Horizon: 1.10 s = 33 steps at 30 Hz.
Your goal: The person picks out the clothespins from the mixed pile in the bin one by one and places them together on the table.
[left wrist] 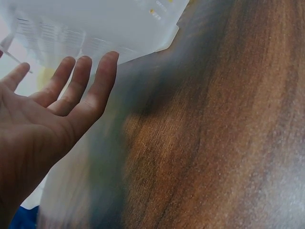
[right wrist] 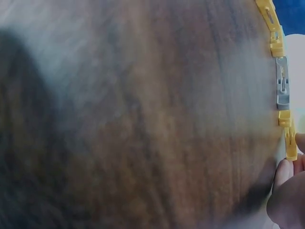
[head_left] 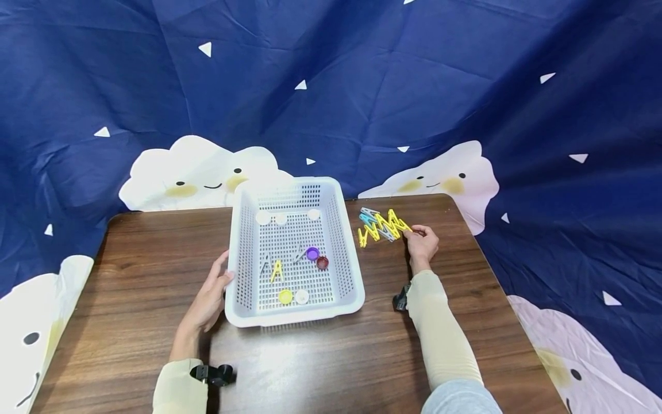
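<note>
A white plastic basket [head_left: 296, 320] with perforated walls stands on the table. My left hand [head_left: 207, 299] is at its left side, fingertips against or very near the wall; in the left wrist view the fingers [left wrist: 100, 90] are spread and only slightly bent. To the right of the basket lies a cluster of yellow, blue and grey clothespins [head_left: 380, 221]. My right hand [head_left: 423, 244] pinches a yellow clothespin [right wrist: 290, 143] at the right end of this cluster. The right wrist view shows only part of that hand, at its edge, beside a grey clothespin [right wrist: 283, 83].
Inside the basket lie a yellow clothespin [head_left: 277, 270], grey clothespins [head_left: 266, 264], a purple cap [head_left: 312, 253], a dark red cap [head_left: 322, 263], a yellow cap [head_left: 285, 296] and several white caps [head_left: 302, 296]. A blue cloud-print cloth [head_left: 331, 103] hangs behind the wooden table [head_left: 155, 259].
</note>
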Available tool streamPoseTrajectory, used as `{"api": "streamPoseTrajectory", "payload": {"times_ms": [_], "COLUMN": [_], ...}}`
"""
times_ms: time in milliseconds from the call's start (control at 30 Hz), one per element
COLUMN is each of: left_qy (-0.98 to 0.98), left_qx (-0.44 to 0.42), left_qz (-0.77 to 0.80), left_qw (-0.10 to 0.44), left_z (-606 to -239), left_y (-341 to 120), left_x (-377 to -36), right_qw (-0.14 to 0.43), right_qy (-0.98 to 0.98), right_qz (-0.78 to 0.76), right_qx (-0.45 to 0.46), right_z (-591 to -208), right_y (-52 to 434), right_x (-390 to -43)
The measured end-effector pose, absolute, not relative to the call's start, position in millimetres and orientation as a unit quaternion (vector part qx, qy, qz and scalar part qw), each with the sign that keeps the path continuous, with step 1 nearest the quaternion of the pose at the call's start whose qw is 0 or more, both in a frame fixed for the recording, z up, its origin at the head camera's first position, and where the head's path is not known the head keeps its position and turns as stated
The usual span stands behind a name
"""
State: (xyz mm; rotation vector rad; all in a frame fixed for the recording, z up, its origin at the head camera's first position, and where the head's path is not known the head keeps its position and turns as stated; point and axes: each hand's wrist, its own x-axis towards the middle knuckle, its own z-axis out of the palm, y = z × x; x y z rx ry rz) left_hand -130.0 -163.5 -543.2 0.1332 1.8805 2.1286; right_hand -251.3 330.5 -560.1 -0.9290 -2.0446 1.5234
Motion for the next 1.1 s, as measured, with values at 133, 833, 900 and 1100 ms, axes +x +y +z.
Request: {"api": "streamPoseTrajectory", "payload": {"times_ms": [133, 833, 900, 1100], "left_qy": [0.652, 0.645, 0.643, 0.642], "left_qx": [0.050, 0.053, 0.053, 0.051], "left_qz": [0.742, 0.748, 0.749, 0.750], "left_qw": [0.149, 0.148, 0.150, 0.150], "left_z": [-542.9, -544.4, -544.2, -544.5], "left_y": [-163.1, -163.1, -162.9, -163.3], "left_x": [-130.2, -129.7, -129.7, -130.0], "right_qw": [0.216, 0.257, 0.260, 0.267], "right_qy": [-0.744, -0.737, -0.732, -0.717], "right_qz": [0.540, 0.575, 0.584, 0.615], "right_qx": [-0.330, -0.247, -0.236, -0.193], "right_z": [-561.3, -538.7, -534.3, -519.5], "right_y": [332.2, 323.9, 321.4, 311.9], "right_x": [-250.7, -252.1, -254.1, -259.3]}}
